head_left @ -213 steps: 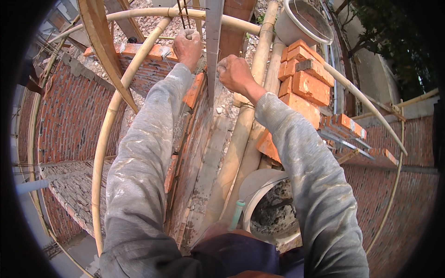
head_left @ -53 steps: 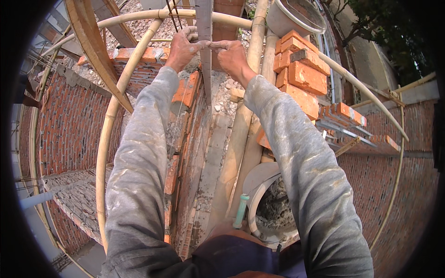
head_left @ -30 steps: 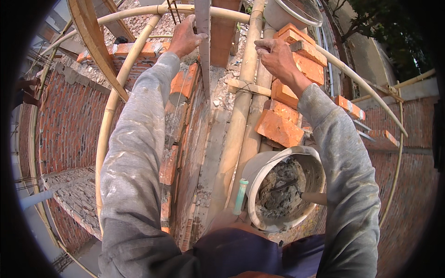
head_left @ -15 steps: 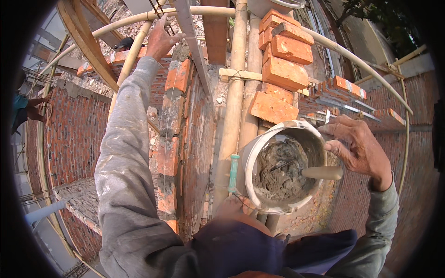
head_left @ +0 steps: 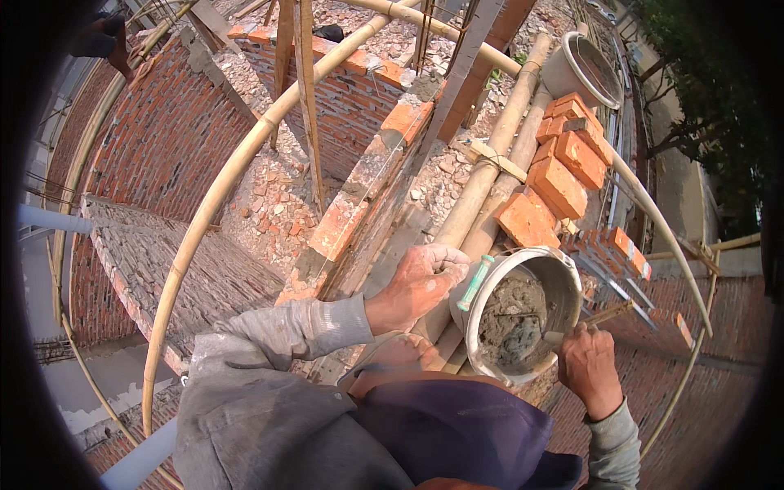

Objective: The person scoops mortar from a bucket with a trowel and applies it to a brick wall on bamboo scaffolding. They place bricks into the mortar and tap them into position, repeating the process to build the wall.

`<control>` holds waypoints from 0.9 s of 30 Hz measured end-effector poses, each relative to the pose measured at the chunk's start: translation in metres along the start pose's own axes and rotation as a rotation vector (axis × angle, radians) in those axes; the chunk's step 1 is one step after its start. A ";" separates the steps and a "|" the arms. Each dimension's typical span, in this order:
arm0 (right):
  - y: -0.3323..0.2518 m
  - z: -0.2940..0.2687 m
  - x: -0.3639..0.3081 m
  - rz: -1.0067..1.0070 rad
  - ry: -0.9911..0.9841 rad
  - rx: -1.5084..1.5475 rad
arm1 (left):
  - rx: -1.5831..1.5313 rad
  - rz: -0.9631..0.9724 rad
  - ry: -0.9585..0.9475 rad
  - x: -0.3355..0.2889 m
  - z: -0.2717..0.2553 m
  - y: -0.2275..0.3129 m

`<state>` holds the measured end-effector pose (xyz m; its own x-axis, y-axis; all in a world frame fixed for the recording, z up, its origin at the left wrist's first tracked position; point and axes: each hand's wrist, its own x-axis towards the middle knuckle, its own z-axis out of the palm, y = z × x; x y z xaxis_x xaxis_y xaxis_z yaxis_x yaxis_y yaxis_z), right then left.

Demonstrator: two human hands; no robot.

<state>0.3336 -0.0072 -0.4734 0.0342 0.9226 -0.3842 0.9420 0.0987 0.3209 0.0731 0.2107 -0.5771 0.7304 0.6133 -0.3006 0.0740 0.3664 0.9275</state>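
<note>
A pale bucket [head_left: 472, 341] of grey mortar [head_left: 506, 310] stands in front of me, its green handle grip [head_left: 475, 282] lying against the left side. My right hand [head_left: 590, 367] is closed around the handle of a trowel [head_left: 553, 336] at the right rim. The trowel's blade reaches into the mortar and is partly covered by it. My left hand [head_left: 420, 286] hangs just left of the green grip, fingers curled together. Whether anything is between them cannot be seen. Beyond the bucket, loose orange bricks [head_left: 557, 187] sit stacked beside bamboo poles [head_left: 490, 184].
On the left runs a brick wall under construction [head_left: 359, 204], with a string line along its top. A curved bamboo pole [head_left: 220, 188] crosses the left side. A second bucket [head_left: 581, 72] stands behind the bricks. Another person's leg [head_left: 118, 53] shows at the upper left.
My left hand has come down from the far end of the wall to beside the bucket, its fingers now curled. My right hand has taken hold of the trowel. The view has turned left.
</note>
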 end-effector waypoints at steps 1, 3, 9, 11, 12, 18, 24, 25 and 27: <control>-0.001 0.001 0.002 0.002 -0.025 -0.007 | -0.068 -0.032 0.045 -0.015 0.008 -0.002; 0.002 0.001 0.005 -0.034 0.016 0.076 | -0.157 -0.026 0.087 -0.033 0.007 0.000; 0.008 0.000 0.000 -0.055 0.042 0.143 | -0.061 0.269 0.181 -0.035 -0.043 0.015; 0.005 -0.001 0.002 -0.067 0.019 0.082 | 0.034 0.275 0.156 -0.026 -0.052 0.018; 0.002 -0.001 0.003 -0.067 -0.026 0.044 | 0.072 0.311 0.157 -0.023 -0.052 0.018; -0.022 0.023 0.020 -0.141 0.125 -0.218 | 0.109 0.278 0.168 -0.018 0.015 -0.009; -0.008 -0.009 -0.013 0.024 -0.079 0.022 | -0.052 0.159 0.035 0.019 0.055 -0.043; -0.001 -0.023 -0.020 0.076 -0.031 0.018 | -0.070 0.123 0.001 0.023 0.051 -0.043; 0.017 -0.051 -0.040 0.160 -0.006 0.125 | 0.027 0.145 -0.002 0.034 0.042 -0.034</control>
<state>0.3313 -0.0232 -0.4084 0.1881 0.9207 -0.3420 0.9584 -0.0960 0.2687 0.1237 0.1894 -0.6098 0.7361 0.6571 -0.1626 -0.0143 0.2553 0.9668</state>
